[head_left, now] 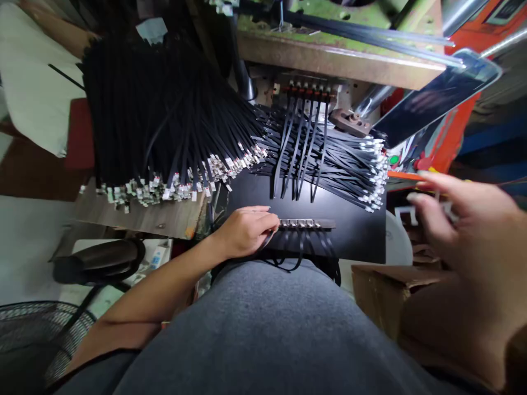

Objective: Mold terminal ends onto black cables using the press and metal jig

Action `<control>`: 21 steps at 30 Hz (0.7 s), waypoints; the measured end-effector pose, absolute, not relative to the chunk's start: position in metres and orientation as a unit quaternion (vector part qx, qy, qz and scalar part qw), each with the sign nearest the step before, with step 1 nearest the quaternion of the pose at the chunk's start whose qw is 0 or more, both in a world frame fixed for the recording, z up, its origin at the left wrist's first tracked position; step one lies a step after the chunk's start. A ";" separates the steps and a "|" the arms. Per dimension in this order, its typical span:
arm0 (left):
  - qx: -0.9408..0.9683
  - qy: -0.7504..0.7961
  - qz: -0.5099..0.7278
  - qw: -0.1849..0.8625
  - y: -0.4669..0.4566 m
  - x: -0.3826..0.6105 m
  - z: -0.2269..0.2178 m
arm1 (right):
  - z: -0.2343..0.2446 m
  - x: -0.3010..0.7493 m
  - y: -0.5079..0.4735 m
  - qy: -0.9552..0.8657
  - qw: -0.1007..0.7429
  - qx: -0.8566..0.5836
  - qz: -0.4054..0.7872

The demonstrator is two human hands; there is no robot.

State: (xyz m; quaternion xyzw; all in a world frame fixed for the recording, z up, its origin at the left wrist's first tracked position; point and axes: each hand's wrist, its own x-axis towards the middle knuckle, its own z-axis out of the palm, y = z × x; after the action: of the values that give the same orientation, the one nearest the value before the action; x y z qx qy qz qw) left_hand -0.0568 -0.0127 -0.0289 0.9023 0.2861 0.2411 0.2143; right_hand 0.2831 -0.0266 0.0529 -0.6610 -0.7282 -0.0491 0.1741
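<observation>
My left hand (250, 230) is closed at the left end of a narrow metal holder (327, 224) on the black table top. A flat black cable (268, 239) comes out from under its thumb; its fingers hide the cable's end. Silvery connectors (302, 223) sit in a row along the holder, their black cables looping down towards my lap. Out to the right, my right hand (469, 219) is raised and blurred, thumb and forefinger apart, with nothing visible between them. A green button (394, 159) lies just beyond its fingertips.
A thick bundle of black cables (173, 120) hangs at left. More cables with white ends (346, 159) lie on the black table top (349, 241). Above stands a press with a heavy plate (337, 57); several cables sit in its lower fixture (308, 92). A cardboard box (379, 293) is at right.
</observation>
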 end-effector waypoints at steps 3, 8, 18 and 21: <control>0.904 0.326 0.209 0.182 -0.015 -0.052 -0.024 | 0.016 0.285 -0.053 -0.793 0.133 -0.590 0.078; 0.918 0.355 0.098 0.146 -0.018 -0.040 -0.003 | -0.048 0.241 -0.051 -0.814 0.153 -0.530 0.180; 0.958 0.247 -0.048 0.139 0.054 -0.044 0.043 | -0.001 0.268 0.062 -0.850 0.185 -0.464 0.168; 0.926 0.359 -0.090 0.077 0.131 -0.010 0.042 | 0.000 0.260 0.163 -0.791 0.225 -0.558 0.110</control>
State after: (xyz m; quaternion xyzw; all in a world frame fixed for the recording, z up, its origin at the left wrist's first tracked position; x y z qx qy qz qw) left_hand -0.0104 0.1309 0.0425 0.9257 0.3593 -0.0897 0.0765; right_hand 0.2600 0.1627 -0.0003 -0.5583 -0.7909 0.1098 0.2252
